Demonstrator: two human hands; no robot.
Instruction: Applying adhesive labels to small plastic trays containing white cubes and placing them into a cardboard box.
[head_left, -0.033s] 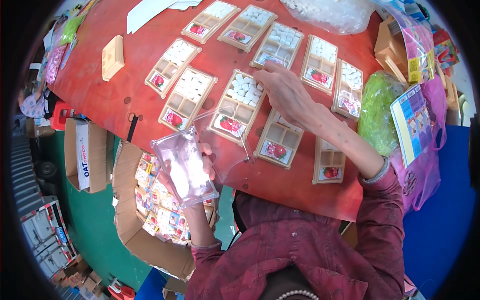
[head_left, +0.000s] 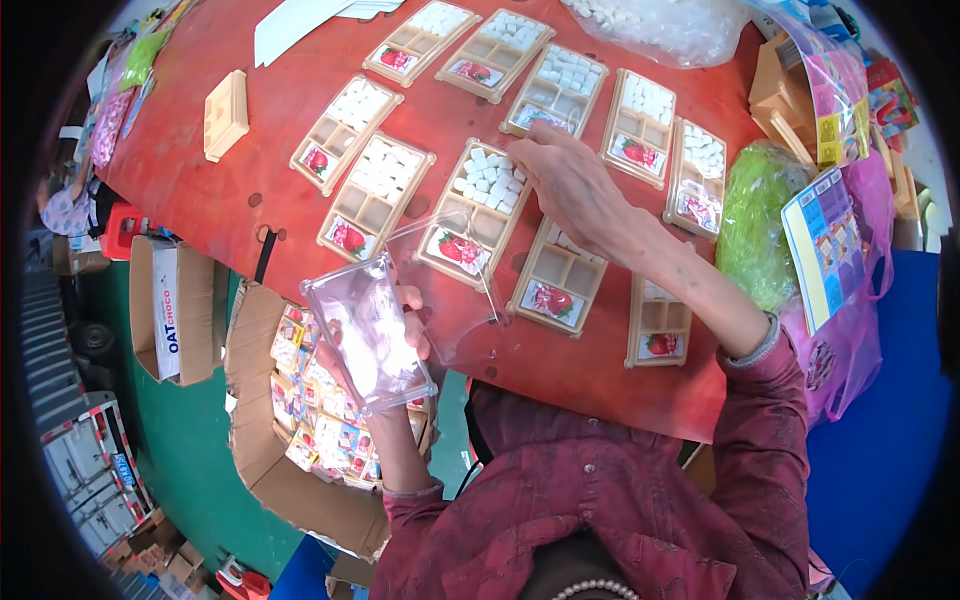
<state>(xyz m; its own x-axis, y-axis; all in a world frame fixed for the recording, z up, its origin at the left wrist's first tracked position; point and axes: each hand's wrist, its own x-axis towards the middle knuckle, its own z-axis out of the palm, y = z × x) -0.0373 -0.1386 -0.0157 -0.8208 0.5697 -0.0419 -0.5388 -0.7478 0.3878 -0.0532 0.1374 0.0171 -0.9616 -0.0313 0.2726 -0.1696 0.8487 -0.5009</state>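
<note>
My left hand [head_left: 410, 325] is closed around a clear plastic box [head_left: 372, 335], held tilted off the table's near edge; glare whitens its middle. Beside it, a second clear plastic piece, perhaps a lid [head_left: 455, 320], overlaps the near end of a tan divided tray [head_left: 478, 215]. That tray has small white pieces in its large compartment and a strawberry-printed card in a near one. My right hand [head_left: 570, 185] reaches over the table between this tray and a similar filled tray [head_left: 558, 90] farther back. Its fingers are curled together, and whatever they hold is hidden.
Several similar trays [head_left: 375, 180] lie around on the red table [head_left: 270, 170]. An upside-down tan tray [head_left: 226, 115] sits at far left. A clear bag of white pieces [head_left: 660, 30] and green plastic [head_left: 755, 220] lie along the back and right. Below left stands a cardboard box [head_left: 270, 480] of printed packs.
</note>
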